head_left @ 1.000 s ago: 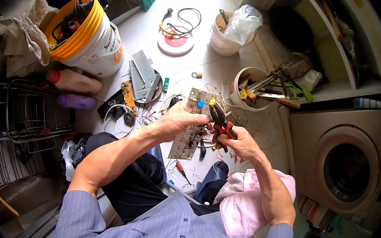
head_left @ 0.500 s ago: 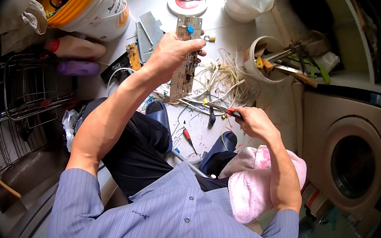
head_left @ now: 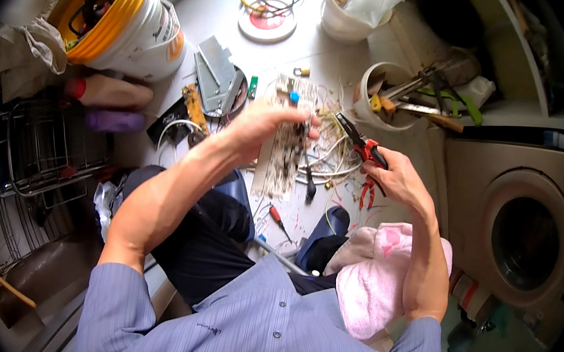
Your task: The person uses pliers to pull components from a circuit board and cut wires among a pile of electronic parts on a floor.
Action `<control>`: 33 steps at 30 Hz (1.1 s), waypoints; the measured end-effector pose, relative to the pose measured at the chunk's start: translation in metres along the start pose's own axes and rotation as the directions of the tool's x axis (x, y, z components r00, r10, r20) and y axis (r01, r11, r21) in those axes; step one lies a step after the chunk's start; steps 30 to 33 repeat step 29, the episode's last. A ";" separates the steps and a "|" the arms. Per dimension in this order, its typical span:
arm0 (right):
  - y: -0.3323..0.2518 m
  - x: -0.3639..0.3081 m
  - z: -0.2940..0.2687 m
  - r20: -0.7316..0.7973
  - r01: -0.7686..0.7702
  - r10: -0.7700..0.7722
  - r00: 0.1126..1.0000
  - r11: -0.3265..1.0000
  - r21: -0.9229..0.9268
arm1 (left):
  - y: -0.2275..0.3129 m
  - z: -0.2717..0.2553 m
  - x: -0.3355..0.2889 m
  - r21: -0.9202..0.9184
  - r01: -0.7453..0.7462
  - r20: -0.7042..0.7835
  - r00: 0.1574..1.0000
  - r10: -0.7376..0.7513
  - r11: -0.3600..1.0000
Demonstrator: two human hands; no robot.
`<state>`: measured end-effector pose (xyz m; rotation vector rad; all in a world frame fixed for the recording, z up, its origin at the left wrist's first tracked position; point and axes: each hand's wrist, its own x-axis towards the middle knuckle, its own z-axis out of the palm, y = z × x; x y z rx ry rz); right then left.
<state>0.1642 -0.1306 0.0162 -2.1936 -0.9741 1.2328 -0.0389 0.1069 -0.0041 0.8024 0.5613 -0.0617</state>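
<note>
My left hand is closed on a long, narrow circuit board, tilted upright above the floor. A blue round component stands out near its far end, and motion blurs the rest. In my right hand is a pair of pliers with red and black handles. The handles are spread apart, and the jaws point away and to the left, just right of the board. Beneath both hands lies a tangle of pale wires. A red-handled screwdriver lies between my slippered feet.
At the far left stands a white bucket with a yellow rim. A grey metal cover lies beyond the board. A tool bucket stands on the right, before a washing machine. A pink towel covers my right leg.
The circuit board has come nearer to me, slightly right, and shows more of its face. The pliers have swung from pointing left to pointing away, and their handles have spread.
</note>
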 end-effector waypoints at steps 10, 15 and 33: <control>-0.034 -0.018 0.006 -0.019 0.100 -0.099 0.995 0.989 0.106 | -0.015 0.016 0.002 -0.040 0.004 0.080 0.997 -0.001 0.999; -0.041 -0.022 0.013 -0.180 0.219 -0.224 0.958 0.974 -0.048 | -0.022 0.019 0.007 0.152 -0.063 0.076 0.996 0.052 0.986; -0.033 -0.018 0.017 -0.177 0.232 -0.301 0.937 0.915 -0.331 | -0.014 0.042 0.003 0.645 -0.006 -0.050 0.998 0.050 0.764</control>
